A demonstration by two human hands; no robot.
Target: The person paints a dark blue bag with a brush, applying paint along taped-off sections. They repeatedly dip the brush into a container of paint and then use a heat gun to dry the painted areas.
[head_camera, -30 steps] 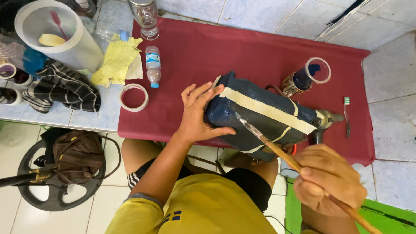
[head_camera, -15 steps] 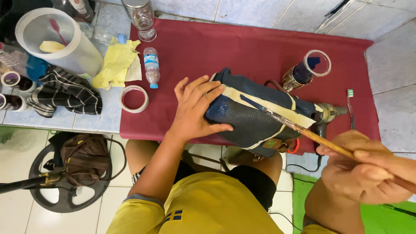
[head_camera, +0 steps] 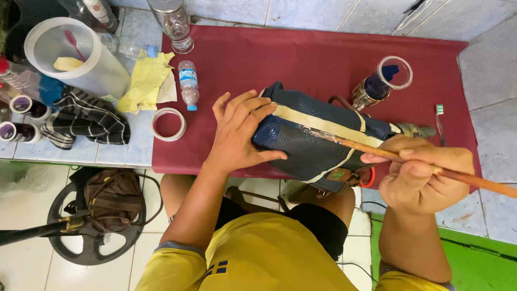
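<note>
From the head camera we see our left hand (head_camera: 239,134) spread flat over the near end of a dark blue leather bag (head_camera: 318,140), fingers splayed and pressing, thumb hooked under its front side; the bag lies tilted on the red mat (head_camera: 280,59), its lower part hanging past the mat's front edge above our knees; cream masking strips run along its length; our right hand (head_camera: 425,172) is clenched around a wooden-handled brush (head_camera: 409,161), whose tip touches the upper strip near the bag's middle, the handle running off past the right border; just beyond the bag's far end stands a glass jar (head_camera: 379,83) holding dark liquid, and a green-tipped toothbrush (head_camera: 440,121) lies near the mat's right edge; left of our hand a roll of tape (head_camera: 168,124) straddles the mat's left edge, with a small plastic bottle (head_camera: 188,83) lying just beyond it; the widest bare stretch of mat lies behind the bag, toward the tiled wall; a yellow cloth (head_camera: 145,81) and a striped cloth (head_camera: 86,118) crowd the tiled counter at left.
</note>
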